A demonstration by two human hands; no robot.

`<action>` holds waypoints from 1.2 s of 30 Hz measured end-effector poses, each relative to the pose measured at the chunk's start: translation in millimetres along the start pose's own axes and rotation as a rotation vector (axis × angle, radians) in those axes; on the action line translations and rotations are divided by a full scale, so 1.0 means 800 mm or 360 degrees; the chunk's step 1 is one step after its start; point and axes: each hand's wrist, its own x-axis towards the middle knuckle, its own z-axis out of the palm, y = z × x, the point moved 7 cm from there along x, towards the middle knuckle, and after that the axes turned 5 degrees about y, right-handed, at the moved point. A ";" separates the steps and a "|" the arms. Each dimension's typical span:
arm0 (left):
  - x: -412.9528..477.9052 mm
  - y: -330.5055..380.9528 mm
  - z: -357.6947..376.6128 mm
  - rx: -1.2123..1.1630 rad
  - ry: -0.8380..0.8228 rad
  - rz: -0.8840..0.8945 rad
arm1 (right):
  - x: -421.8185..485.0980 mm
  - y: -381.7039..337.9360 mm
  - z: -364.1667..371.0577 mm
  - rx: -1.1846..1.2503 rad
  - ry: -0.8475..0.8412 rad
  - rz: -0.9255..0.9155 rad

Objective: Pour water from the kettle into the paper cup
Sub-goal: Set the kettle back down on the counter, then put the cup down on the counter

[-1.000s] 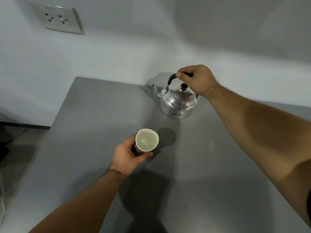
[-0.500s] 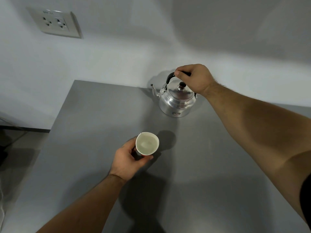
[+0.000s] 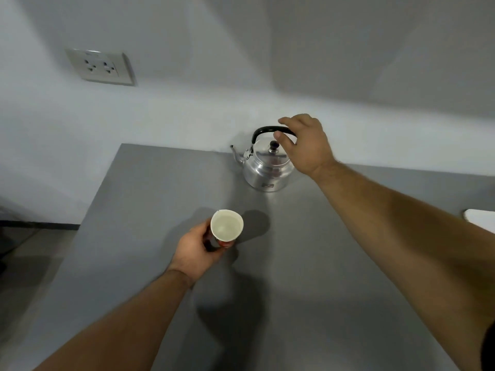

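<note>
A small silver kettle (image 3: 265, 170) with a black handle and black lid knob stands upright at the back of the grey table (image 3: 308, 277), spout pointing left. My right hand (image 3: 305, 145) hovers at the right end of the handle with fingers spread, no longer wrapped around it. A white paper cup (image 3: 227, 225) with water inside stands nearer to me, left of centre. My left hand (image 3: 199, 249) grips its side from the lower left.
A white wall with a double power socket (image 3: 100, 66) rises behind the table. The table's left edge drops to a dark floor. A white object (image 3: 480, 216) peeks in at the right edge.
My right hand has opened and let go of the kettle handle, drifting slightly right. The kettle stays put on the table. My left hand keeps holding the cup.
</note>
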 end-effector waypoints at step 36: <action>-0.241 0.634 -0.338 0.0613 0.1150 0.1713 | -0.207 -0.334 -0.570 -0.0040 0.1369 -0.0782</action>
